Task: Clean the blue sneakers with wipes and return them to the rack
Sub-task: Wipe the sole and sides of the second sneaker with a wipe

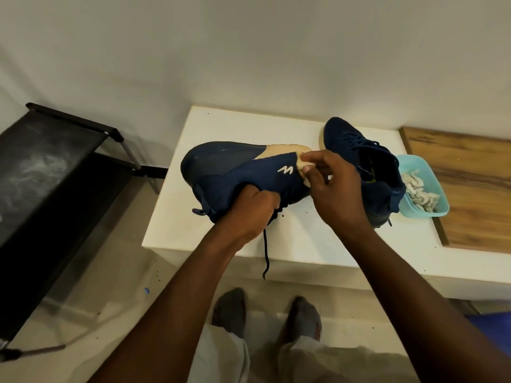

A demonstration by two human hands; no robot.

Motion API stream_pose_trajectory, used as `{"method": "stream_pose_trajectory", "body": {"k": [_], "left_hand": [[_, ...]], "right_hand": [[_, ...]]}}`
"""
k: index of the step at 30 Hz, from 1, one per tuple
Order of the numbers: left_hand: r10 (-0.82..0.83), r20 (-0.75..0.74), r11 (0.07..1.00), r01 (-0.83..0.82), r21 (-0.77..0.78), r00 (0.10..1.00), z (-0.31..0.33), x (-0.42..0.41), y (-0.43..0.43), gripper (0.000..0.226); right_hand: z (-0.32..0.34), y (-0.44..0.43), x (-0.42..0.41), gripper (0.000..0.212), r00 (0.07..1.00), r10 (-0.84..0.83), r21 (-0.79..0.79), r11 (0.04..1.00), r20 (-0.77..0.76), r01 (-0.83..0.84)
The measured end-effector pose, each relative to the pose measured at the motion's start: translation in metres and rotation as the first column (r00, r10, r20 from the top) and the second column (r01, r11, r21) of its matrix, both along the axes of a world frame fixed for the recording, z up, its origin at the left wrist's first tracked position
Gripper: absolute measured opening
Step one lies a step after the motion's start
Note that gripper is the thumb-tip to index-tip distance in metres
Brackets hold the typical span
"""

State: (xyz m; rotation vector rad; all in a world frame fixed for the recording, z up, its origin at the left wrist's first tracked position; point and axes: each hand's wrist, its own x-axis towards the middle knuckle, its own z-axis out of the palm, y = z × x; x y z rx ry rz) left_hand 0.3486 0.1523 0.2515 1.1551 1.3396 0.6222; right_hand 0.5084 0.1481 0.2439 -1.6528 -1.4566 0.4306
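A blue sneaker [235, 172] with a white logo lies on its side above the white table [298, 239], sole turned away from me. My left hand [249, 208] grips it at the collar, a lace dangling below. My right hand [331, 183] pinches a pale wipe [302, 165] against the sneaker's side near the toe. The second blue sneaker [365, 164] stands upright on the table just right of my right hand.
A light blue tub [439, 200] holding used wipes sits behind the second sneaker, on a wooden board [470, 175]. A black shoe rack [52, 172] stands on the floor at the left. My feet in grey socks [265, 316] are below the table edge.
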Motion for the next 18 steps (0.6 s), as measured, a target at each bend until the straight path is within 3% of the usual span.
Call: {"method": "stream_pose_trajectory", "body": {"k": [2, 5, 6, 8, 10, 11, 15, 18], "left_hand": [[-0.019, -0.070, 1.000, 0.018, -0.024, 0.997, 0.007, -0.004, 0.004, 0.018], [0.043, -0.091, 0.999, -0.044, -0.002, 0.995, 0.018, -0.017, 0.009, 0.009], [0.088, -0.058, 0.995, -0.085, 0.048, 0.994, 0.023, -0.020, 0.010, 0.008], [0.086, 0.077, 0.980, -0.099, 0.172, 0.993, 0.025, -0.029, 0.011, 0.028], [0.062, 0.222, 0.962, -0.118, 0.248, 0.973, 0.030, -0.038, 0.009, 0.030], [0.056, 0.226, 0.954, -0.120, 0.277, 0.972, 0.031, -0.042, 0.011, 0.027], [0.007, -0.069, 0.943, 0.016, 0.331, 0.998, 0.030, -0.051, 0.022, 0.040], [-0.090, -0.416, 0.896, 0.255, 0.362, 0.905, 0.023, -0.050, 0.026, 0.061]], "right_hand": [[0.003, -0.004, -0.006, 0.022, 0.999, -0.029, 0.019, 0.999, 0.044, 0.028], [0.023, -0.014, -0.035, 0.025, 0.978, 0.117, 0.131, 0.981, 0.171, -0.140], [0.030, -0.016, -0.043, 0.024, 0.956, 0.165, 0.148, 0.968, 0.244, -0.205], [0.039, -0.016, -0.047, 0.021, 0.926, 0.185, 0.177, 0.951, 0.329, -0.253], [0.041, -0.013, -0.038, 0.020, 0.962, 0.144, 0.166, 0.968, 0.234, -0.186], [0.039, -0.013, -0.032, 0.021, 0.980, 0.118, 0.119, 0.983, 0.163, -0.138], [0.021, -0.014, -0.016, 0.020, 0.995, 0.100, -0.094, 0.991, 0.012, -0.098], [0.012, -0.014, -0.021, 0.018, 0.989, 0.141, -0.182, 0.973, -0.038, -0.145]]}}
